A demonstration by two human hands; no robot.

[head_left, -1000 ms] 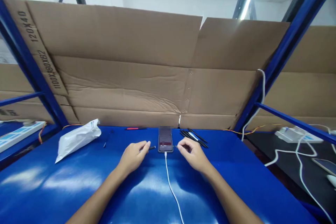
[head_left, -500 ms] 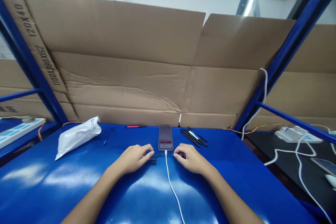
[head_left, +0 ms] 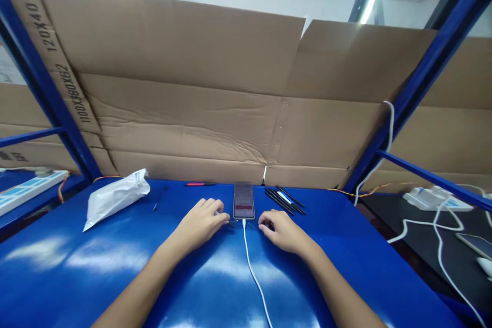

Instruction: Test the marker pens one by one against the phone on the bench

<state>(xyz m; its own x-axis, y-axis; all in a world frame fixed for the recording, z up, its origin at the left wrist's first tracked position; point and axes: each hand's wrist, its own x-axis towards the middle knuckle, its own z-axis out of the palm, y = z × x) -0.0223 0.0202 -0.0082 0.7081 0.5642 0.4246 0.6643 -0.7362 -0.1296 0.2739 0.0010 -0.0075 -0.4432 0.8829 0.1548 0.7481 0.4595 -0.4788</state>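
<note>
My left hand [head_left: 203,221] is just left of the phone, palm down, with its fingers curled over small dark pieces [head_left: 231,224] that look like pen parts. Its fingertips mostly hide what they hold. To the right of the cable, my right hand [head_left: 282,230] has thumb and forefinger brought together in a pinch; a thin, faint piece [head_left: 251,225] shows beside the fingertips. Between the hands, a phone [head_left: 243,200] lies with a white charging cable [head_left: 251,266] plugged into its near end. Several black pens [head_left: 284,201] lie behind my right hand.
A white plastic bag [head_left: 115,200] rests at the left of the blue table [head_left: 96,282]. Near the cardboard wall [head_left: 184,82] lies a red and black pen [head_left: 199,184]. A thin pen part [head_left: 157,201] lies beside the bag. Cables and a power strip [head_left: 436,199] are at right.
My left hand has shifted slightly up and right, and its fingers now cover more of the dark pieces. The right hand has moved slightly right, its pinch about the same.
</note>
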